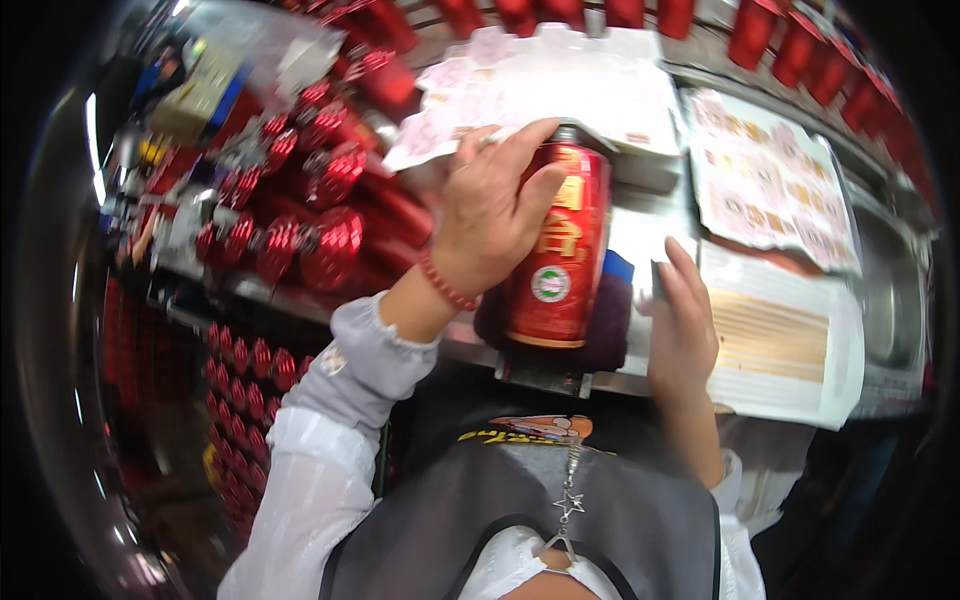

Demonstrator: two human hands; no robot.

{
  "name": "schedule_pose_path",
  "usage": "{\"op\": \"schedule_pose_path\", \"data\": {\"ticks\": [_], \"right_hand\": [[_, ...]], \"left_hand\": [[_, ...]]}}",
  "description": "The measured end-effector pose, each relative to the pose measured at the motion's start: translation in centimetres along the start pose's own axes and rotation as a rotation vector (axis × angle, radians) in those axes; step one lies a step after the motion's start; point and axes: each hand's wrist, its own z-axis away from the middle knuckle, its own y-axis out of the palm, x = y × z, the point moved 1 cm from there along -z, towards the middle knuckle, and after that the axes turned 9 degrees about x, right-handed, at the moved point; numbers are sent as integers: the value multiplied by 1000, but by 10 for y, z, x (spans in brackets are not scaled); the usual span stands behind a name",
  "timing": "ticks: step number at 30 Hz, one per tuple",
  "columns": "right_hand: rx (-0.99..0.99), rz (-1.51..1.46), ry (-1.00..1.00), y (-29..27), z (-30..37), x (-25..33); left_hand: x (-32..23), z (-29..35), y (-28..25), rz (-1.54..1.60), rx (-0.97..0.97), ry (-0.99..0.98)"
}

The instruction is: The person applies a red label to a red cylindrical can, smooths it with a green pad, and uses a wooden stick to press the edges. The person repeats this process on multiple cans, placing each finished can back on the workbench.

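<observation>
A red bottle point(565, 225) with gold lettering, a round green-and-white emblem and a dark threaded neck lies on a dark purple cloth point(610, 320) in front of me. My left hand point(490, 210) grips its upper left side, thumb across the front and fingers reaching up by the neck; the far fingertips are partly hidden. To the right of the bottle, apart from it, my right hand point(685, 325) is blurred by motion. A small dark flat piece point(659, 281) shows at its fingers, too smeared to name.
Beyond the bottle lies a stack of printed label sheets point(560, 85), with another label sheet point(770, 180) to its right. Nearer is a white sheet with gold strips point(775, 335). Shiny red bottles point(335, 240) crowd the left; red cylinders point(755, 30) line the far edge.
</observation>
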Motion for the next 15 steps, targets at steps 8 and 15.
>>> {"op": "schedule_pose_path", "data": {"ticks": [8, 15], "right_hand": [[194, 381, -79, 35, 5, 23], [149, 218, -280, 4, 31, 68]], "left_hand": [[42, -25, 60, 1541, 81, -782], [-7, 4, -6, 1721, 128, -525]]}}
